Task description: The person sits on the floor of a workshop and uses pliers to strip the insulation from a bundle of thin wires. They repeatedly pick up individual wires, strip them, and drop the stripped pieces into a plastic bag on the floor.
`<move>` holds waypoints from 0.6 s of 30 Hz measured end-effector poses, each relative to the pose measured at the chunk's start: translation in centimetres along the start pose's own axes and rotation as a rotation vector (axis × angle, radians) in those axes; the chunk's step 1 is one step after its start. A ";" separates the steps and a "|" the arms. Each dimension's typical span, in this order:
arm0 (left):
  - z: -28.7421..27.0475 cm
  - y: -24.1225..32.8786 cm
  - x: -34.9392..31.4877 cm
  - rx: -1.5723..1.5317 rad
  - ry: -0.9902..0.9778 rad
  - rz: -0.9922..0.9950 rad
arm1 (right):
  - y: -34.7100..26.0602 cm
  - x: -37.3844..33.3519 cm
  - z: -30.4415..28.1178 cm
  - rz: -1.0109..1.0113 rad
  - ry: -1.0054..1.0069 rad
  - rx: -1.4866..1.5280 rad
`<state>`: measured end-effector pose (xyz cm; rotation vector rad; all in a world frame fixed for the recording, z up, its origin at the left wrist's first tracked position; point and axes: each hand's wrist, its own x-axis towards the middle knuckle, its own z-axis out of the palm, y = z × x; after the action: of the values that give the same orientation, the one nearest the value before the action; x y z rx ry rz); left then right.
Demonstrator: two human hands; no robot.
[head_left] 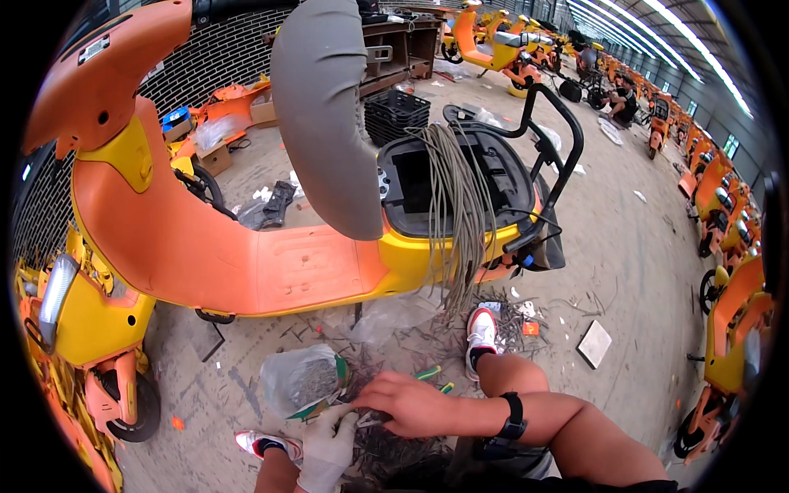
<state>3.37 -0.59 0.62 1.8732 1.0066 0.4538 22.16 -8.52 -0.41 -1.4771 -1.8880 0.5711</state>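
Observation:
My left hand (327,448), in a pale work glove, is low in the picture with its fingers pinched together. Bare, with a dark watch on the wrist, my right hand (404,403) meets it, fingertips close to the glove. Both hands are closed around something small that I cannot make out. Just beyond them stands an open clear plastic bag (304,380) with a green-edged rim, holding a mass of small grey bits. Two green-and-yellow handles (428,373) lie beside my right hand. Dark cut strips (394,452) are scattered on the floor under my hands.
An orange and yellow scooter (312,263) stands across the front, its grey seat (325,115) raised. Grey cables (457,205) drape over its open seat compartment. A white tile-like slab (594,344) lies to the right. Black crates (397,115) and many more scooters stand behind; a person (625,105) crouches far off.

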 end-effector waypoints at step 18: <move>2.4 -1.1 0.1 0.245 -0.145 0.167 | 1.6 -2.0 0.3 0.090 -0.057 -0.071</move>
<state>4.53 -1.61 -1.58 2.1869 0.8431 0.2962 23.29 -10.00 -2.19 -1.6138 -1.9108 0.5991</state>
